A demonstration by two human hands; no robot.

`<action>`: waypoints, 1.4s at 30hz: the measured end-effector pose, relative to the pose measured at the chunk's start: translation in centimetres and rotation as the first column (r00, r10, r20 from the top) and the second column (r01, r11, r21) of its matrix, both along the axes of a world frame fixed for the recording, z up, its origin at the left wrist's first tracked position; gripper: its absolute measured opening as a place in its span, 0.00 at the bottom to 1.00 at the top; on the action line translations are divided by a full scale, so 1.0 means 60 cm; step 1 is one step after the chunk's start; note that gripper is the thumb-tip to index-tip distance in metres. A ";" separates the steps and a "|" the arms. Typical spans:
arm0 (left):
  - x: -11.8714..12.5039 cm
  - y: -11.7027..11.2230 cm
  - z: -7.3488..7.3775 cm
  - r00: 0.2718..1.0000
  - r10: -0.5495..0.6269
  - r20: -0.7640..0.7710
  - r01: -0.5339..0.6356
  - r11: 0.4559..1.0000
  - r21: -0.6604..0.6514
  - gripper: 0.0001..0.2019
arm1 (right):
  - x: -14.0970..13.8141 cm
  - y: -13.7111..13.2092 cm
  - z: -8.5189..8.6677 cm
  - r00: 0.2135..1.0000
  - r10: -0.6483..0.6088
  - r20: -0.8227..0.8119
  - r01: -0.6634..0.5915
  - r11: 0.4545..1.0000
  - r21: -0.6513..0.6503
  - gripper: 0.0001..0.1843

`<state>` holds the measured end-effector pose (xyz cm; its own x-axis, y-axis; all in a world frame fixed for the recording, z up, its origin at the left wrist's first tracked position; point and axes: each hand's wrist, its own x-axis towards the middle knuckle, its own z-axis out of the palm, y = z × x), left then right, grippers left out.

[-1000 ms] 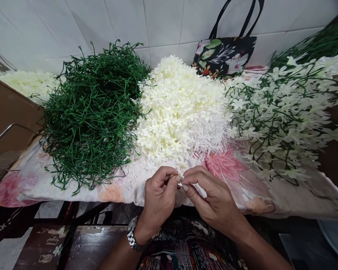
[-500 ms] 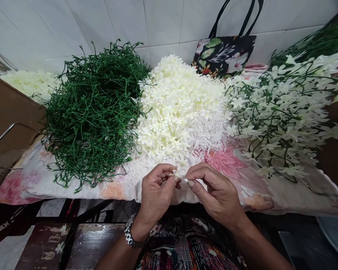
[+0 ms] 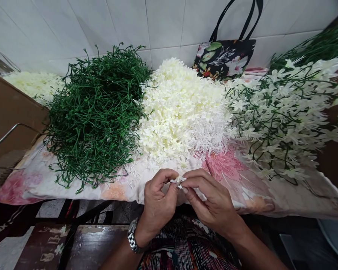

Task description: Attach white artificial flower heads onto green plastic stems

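Note:
Close to the near edge of the cloth-covered surface, my left hand (image 3: 161, 197) pinches a small white artificial flower (image 3: 178, 179) between thumb and fingertips. My right hand (image 3: 211, 197) meets it from the other side, its fingers closed at the flower. A tiny white piece (image 3: 180, 186) shows just under the petals by the right fingertips; the fingers partly hide it. Straight ahead lies a heap of loose cream-white flower heads (image 3: 169, 112), with a pile of thin white stamens (image 3: 208, 133) at its right side.
Green plastic stems (image 3: 95, 112) are heaped at left beside a cardboard box (image 3: 14, 108). Stems bearing white flowers (image 3: 284, 120) spread at right. A floral bag (image 3: 225, 58) leans on the tiled wall (image 3: 166, 22). Floral cloth (image 3: 115, 190) covers the surface.
My hands have come together: the right fingertips, earlier apart from the flower with a tiny white piece, now touch it. The flower sits slightly lower in view.

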<state>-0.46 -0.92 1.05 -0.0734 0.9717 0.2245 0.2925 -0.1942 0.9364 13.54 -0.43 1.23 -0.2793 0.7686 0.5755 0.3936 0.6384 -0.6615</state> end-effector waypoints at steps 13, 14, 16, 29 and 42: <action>0.000 -0.002 -0.005 0.958 0.015 -0.288 0.044 0.979 0.198 0.11 | -0.007 0.002 0.011 0.984 -0.161 0.078 0.169 0.979 -0.111 0.06; -0.001 -0.003 -0.007 0.946 0.015 -0.323 0.060 0.974 0.220 0.12 | -0.007 0.003 0.011 0.982 -0.165 0.087 0.174 0.979 -0.108 0.06; -0.002 -0.004 -0.008 0.934 0.002 -0.357 0.089 0.966 0.241 0.12 | -0.007 0.004 0.009 0.981 -0.171 0.096 0.180 0.978 -0.104 0.06; -0.012 0.009 0.005 0.974 -0.173 0.147 0.176 0.984 -0.013 0.05 | -0.002 -0.005 0.002 0.993 -0.111 0.040 0.116 0.983 -0.139 0.07; -0.010 0.001 0.003 0.969 -0.148 -0.199 0.183 0.968 0.169 0.07 | 0.004 -0.007 -0.003 0.996 -0.046 0.073 0.053 0.993 -0.106 0.08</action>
